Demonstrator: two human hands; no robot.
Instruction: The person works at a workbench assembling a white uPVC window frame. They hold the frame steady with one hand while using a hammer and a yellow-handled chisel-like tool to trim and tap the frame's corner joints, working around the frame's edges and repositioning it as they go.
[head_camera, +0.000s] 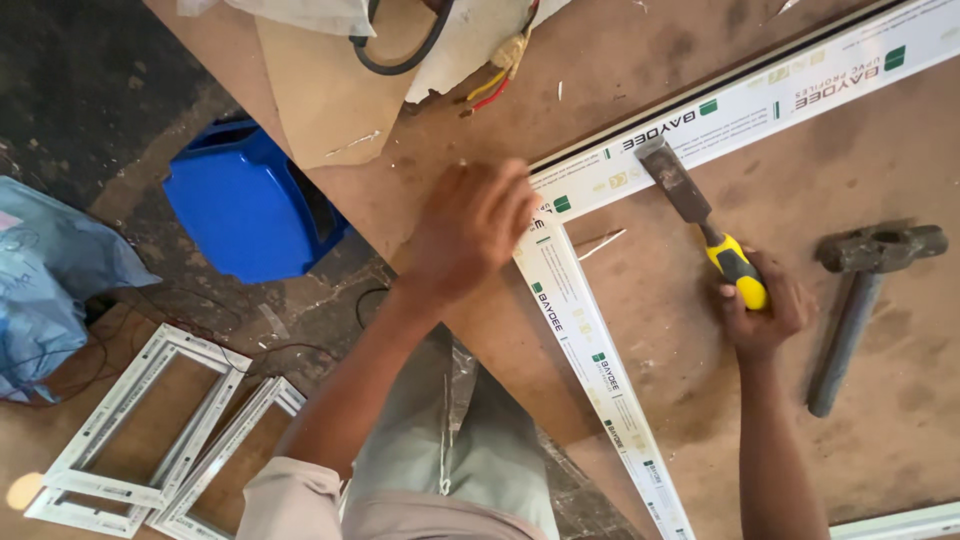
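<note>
— How are the fingers (745, 305) on the chisel (700, 220) set?

— The right hand (760, 310) is wrapped shut around the yellow handle, with no gap showing. The dark blade slants up and away from it, its edge resting on the white window frame (620, 180) just beside the corner joint.

— And the other hand?

— The left hand (470, 230) lies over the frame corner, fingers curled down and pressing on it; I cannot tell whether they grip anything underneath. One white bar runs away from that corner to the upper right, the other runs down toward the person.

— What makes this cut go well, in your view?

— Keeping the blade low and flat against the profile, I'd judge, so it shaves the joint rather than digs in. The holding hand is best kept behind the edge's line, since a slip toward the corner would meet it.

— Anything else near the corner?

— A hammer (860, 300) lies untouched on the tabletop (900, 400), on the far side of the chisel from the corner. A blue plastic chair (245, 210) and two smaller white frames (150, 430) sit on the floor, well apart from it.
</note>
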